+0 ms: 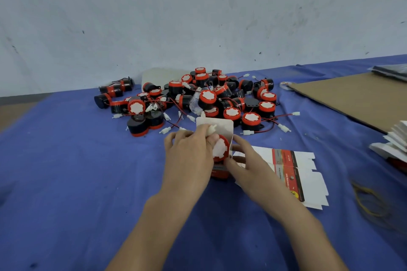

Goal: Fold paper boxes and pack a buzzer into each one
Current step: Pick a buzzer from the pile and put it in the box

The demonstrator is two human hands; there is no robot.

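Head view: at the centre of the frame both hands meet over a box point(220, 174) standing on the cloth point(66, 160). The box's white flap sticks up behind the fingers, and its red printed lower part shows below them. The left hand point(189, 152) has its fingers curled round a buzzer point(220, 149), whose red rim and white face point towards the camera at the box's mouth. How far the buzzer sits inside cannot be told. The same hand's fingertips pinch the white plug point(211, 129) against the flap. The right hand point(244, 160) pinches the box's right side between thumb and fingers.

Just above the hands, in the middle of the frame, lies a pile point(209, 97) of black-and-red buzzers with red-and-black wires and white plugs. A pale flat thing shows behind it against the wall point(154, 17).

To the right of the hands, partly under the right forearm, lie flat blanks point(295, 171), white with red and black print. Further right, yellow bands point(370, 200) lie on the cloth. At the right edge is a stack point(394, 141) of white folded card. In the upper right a sheet of cardboard point(352, 97) lies flat, with a roll of tape point(286, 84) at its left corner.
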